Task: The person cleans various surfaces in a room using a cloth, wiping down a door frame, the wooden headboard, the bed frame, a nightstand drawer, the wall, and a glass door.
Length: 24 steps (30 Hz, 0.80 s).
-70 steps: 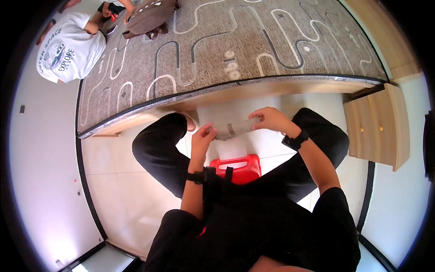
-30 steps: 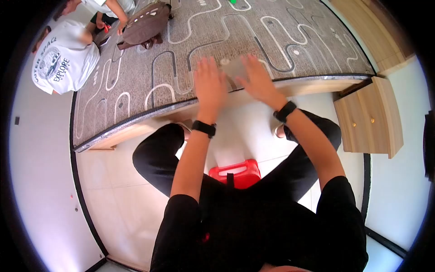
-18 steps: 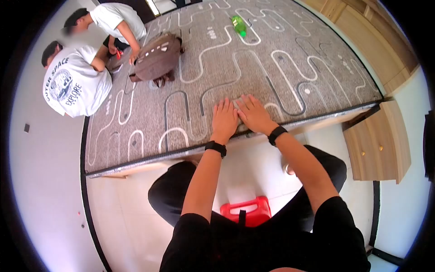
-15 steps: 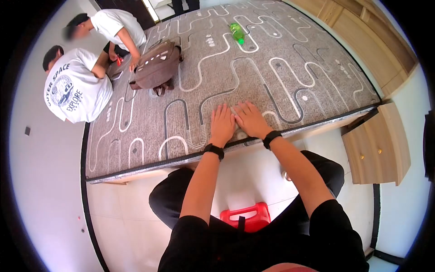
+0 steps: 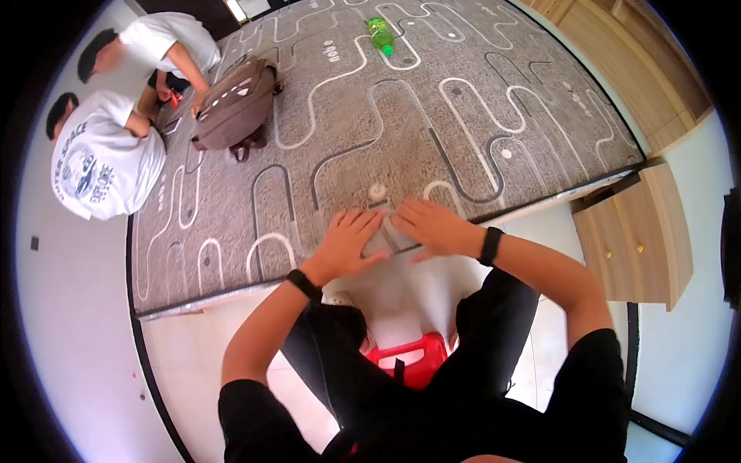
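Note:
My left hand [image 5: 345, 243] rests at the near edge of a grey-brown patterned mattress [image 5: 401, 166]. Its fingers are stretched out over the top, with the thumb apart and pointing right. Close beside it lies my right hand [image 5: 438, 230], fingers also extended and thumb low near the edge. Both hands are open and hold nothing that I can make out. The mattress border between and below them is smeared by motion. Each wrist wears a black band.
A brown backpack [image 5: 239, 104] and a green bottle [image 5: 380, 35] lie on the mattress. Two people in white shirts [image 5: 108, 166] sit at the left side. A wooden nightstand [image 5: 637, 239] stands at right. A red plastic object [image 5: 424, 374] is on the floor between my legs.
Both hands have drawn back toward me to the mattress edge, elbows bending outward and thumbs spreading. My legs have shifted. The view has also moved slightly, displacing the backpack and bottle up and left.

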### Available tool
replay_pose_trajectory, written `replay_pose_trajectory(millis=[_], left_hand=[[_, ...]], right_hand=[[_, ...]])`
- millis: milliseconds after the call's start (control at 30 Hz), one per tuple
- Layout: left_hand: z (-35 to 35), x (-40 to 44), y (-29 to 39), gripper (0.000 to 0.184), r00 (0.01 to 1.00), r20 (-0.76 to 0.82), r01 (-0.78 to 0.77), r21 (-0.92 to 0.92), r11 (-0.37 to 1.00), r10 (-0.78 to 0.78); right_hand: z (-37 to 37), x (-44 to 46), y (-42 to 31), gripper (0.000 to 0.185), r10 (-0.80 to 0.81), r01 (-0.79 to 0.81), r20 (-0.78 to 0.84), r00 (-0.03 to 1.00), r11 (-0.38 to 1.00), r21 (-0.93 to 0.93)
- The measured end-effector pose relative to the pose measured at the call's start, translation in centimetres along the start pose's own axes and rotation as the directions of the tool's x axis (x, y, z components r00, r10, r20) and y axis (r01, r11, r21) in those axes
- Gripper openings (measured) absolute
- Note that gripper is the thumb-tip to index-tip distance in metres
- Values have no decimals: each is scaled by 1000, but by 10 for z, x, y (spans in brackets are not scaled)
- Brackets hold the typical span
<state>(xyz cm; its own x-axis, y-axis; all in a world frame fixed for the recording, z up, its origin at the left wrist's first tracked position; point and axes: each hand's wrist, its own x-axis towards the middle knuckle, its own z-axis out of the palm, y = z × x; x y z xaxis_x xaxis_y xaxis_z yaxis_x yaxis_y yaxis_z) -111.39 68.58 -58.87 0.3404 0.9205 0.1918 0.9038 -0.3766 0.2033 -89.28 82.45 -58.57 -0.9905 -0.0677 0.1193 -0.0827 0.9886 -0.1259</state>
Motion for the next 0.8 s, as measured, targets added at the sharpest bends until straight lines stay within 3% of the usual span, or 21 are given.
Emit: replay_pose_trajectory(millis=[33,100,133,200,267,467,533,567,633,667,733,767,800], left_hand=[[3,0,-4,76,999,36,-32,6,999,32],[4,0,-5,76,992,122,-11,1,1000,11],[6,3,-9,77,981,195,3,17,1000,-6],[9,6,-22,76,987,155,-32,-74,997,43],[14,-5,-23,75,989,135,-30,-179,983,54],[16,2,-26,78,993,91,-55,-186,981,73],[13,2,-25,76,993,90,-59,-148,987,73],[10,3,-22,75,993,88,-62,-117,991,73],[13,-3,-12,72,991,109,-62,-109,992,74],[11,-1,-7,71,972,237,19,-57,998,-5],[-9,16,8,67,921,359,138,60,989,-151],[4,12,18,67,903,359,242,31,970,-237],[2,19,37,60,890,339,283,114,952,-305]], right_hand=[[8,0,8,80,10,-11,7,1000,1000,20],[23,1,30,73,-190,197,-99,977,979,59],[24,1,37,73,-182,188,-83,980,979,73],[23,5,38,66,-255,260,-111,961,965,34],[26,8,39,63,-251,263,-99,963,956,130],[11,15,53,56,-252,263,-78,965,930,255],[15,13,48,75,-239,234,-8,971,947,219],[15,12,45,75,-233,231,-13,972,951,204],[11,11,38,72,-142,152,-97,985,983,106],[6,14,35,55,-108,115,-70,992,988,103],[7,15,10,36,109,-114,70,992,991,64],[9,18,-14,31,323,-323,15,946,945,44],[-9,21,-33,29,524,-530,103,846,801,279]])
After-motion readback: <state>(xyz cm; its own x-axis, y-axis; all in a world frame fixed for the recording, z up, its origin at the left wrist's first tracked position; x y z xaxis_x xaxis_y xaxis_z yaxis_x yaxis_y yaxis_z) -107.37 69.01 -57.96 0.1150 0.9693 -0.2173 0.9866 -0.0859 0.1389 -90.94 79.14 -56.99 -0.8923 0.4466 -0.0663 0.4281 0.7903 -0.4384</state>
